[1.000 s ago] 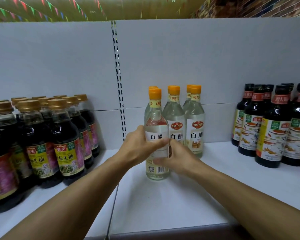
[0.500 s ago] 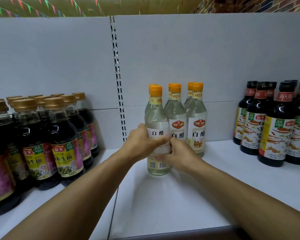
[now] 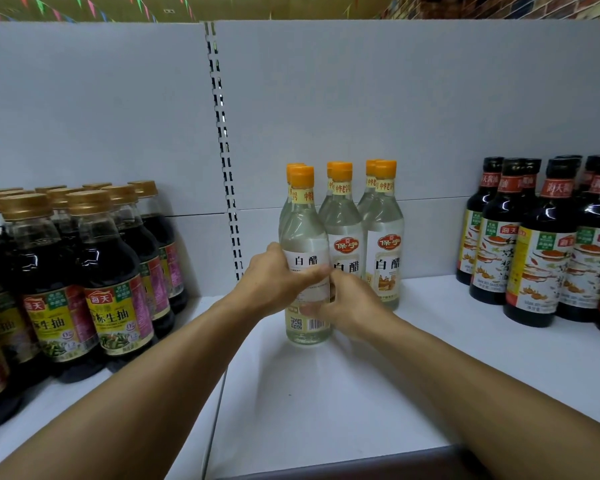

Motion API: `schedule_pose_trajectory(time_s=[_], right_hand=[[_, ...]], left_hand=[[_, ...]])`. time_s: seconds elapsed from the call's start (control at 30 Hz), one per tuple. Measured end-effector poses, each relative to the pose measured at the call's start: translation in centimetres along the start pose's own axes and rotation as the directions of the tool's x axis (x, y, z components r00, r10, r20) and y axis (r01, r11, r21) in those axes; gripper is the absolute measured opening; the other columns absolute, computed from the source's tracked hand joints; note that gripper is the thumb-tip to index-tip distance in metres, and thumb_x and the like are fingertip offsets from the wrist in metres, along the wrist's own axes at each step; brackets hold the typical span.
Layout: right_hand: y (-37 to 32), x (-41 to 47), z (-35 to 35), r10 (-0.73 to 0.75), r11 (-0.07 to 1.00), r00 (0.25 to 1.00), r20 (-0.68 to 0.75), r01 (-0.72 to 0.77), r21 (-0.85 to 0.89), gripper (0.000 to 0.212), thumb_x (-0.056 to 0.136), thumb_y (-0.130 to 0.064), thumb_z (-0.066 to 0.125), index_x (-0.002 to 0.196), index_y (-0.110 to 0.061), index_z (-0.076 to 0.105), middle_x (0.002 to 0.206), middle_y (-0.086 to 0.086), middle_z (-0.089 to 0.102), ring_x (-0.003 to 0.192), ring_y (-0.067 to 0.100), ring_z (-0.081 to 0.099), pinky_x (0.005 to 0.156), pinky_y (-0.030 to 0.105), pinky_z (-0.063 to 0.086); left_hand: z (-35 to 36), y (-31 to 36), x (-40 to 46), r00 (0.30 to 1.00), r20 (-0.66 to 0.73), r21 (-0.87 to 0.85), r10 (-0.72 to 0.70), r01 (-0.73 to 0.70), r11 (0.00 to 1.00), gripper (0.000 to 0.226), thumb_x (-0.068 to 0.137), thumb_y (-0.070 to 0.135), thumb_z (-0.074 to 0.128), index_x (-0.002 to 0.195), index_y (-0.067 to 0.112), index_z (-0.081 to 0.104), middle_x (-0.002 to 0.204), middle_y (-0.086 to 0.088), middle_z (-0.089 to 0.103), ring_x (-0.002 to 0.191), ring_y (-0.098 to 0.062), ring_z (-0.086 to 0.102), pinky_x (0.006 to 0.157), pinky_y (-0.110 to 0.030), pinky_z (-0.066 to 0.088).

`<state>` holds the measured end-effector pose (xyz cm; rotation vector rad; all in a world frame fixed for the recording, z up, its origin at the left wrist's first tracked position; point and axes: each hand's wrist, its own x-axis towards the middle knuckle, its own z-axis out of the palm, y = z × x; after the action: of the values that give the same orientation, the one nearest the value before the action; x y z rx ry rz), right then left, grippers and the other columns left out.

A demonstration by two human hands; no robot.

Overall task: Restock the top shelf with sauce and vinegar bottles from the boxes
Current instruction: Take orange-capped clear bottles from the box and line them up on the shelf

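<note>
Facing up the front white vinegar bottle on the top shelf

I have both hands on the front white vinegar bottle [image 3: 305,271]: my left hand [image 3: 274,278] wraps its label from the left, my right hand [image 3: 347,306] grips lower down from the right. It stands upright on the top shelf [image 3: 326,393], long axis vertical, just ahead of the other white vinegar bottles [image 3: 364,244]. Its barcode side faces me, so I judge the next move a twist about that axis; both hands are equally near.

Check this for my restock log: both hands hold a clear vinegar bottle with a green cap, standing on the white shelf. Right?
Not quite. The head view shows the vinegar bottle has an orange cap, not green. The left hand and right hand do hold it standing on the white shelf.
</note>
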<state>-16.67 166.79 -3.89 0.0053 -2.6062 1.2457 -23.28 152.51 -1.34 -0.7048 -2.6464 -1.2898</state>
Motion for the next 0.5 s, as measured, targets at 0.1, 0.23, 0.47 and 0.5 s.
schedule_pose_trajectory(time_s=[0.1, 0.23, 0.47, 0.5], right_hand=[[-0.2, -0.2, -0.1, 0.001, 1.0, 1.0, -0.005, -0.001, -0.007, 0.044, 0.076, -0.035, 0.081, 0.113, -0.027, 0.059, 0.108, -0.009, 0.07, 0.102, 0.011, 0.065, 0.092, 0.035, 0.054], [-0.8, -0.8, -0.5, 0.008, 1.0, 0.999, 0.034, -0.007, -0.022, 0.041, 0.078, -0.033, 0.08, 0.113, -0.028, 0.059, 0.107, -0.011, 0.069, 0.103, 0.011, 0.064, 0.091, 0.033, 0.053], [-1.8, -3.1, -1.9, -0.024, 0.999, 0.999, 0.023, 0.025, -0.041, 0.028, 0.085, -0.03, 0.069, 0.113, -0.03, 0.066, 0.09, -0.014, 0.068, 0.084, 0.005, 0.064, 0.067, 0.026, 0.052], [-1.9, -3.5, -2.2, -0.028, 0.999, 0.999, 0.015, 0.029, -0.046, 0.028, 0.085, -0.03, 0.069, 0.112, -0.029, 0.067, 0.093, -0.012, 0.07, 0.087, 0.009, 0.066, 0.073, 0.03, 0.055]], left_hand=[[-0.1, 0.4, -0.4, 1.0, 0.002, 0.001, -0.021, 0.021, 1.0, 0.092, 0.044, 0.087, 0.063, 0.116, 0.03, 0.058, 0.102, 0.008, 0.071, 0.086, -0.012, 0.07, 0.071, -0.036, 0.062], [-0.3, 1.1, -1.2, 0.997, -0.006, -0.021, -0.073, 0.073, 0.997, 0.078, 0.061, 0.073, 0.071, 0.121, 0.029, 0.047, 0.104, 0.004, 0.067, 0.088, -0.015, 0.067, 0.065, -0.032, 0.057], [-0.5, 1.9, -4.1, 0.989, -0.006, 0.111, -0.15, 0.15, 0.982, 0.073, 0.078, 0.054, 0.072, 0.13, 0.017, 0.037, 0.119, -0.006, 0.063, 0.098, -0.027, 0.064, 0.082, -0.046, 0.058], [-0.5, 2.2, -4.7, 0.987, -0.019, 0.134, -0.158, 0.159, 0.978, 0.073, 0.079, 0.054, 0.071, 0.131, 0.015, 0.037, 0.119, -0.007, 0.063, 0.098, -0.028, 0.064, 0.083, -0.047, 0.058]])
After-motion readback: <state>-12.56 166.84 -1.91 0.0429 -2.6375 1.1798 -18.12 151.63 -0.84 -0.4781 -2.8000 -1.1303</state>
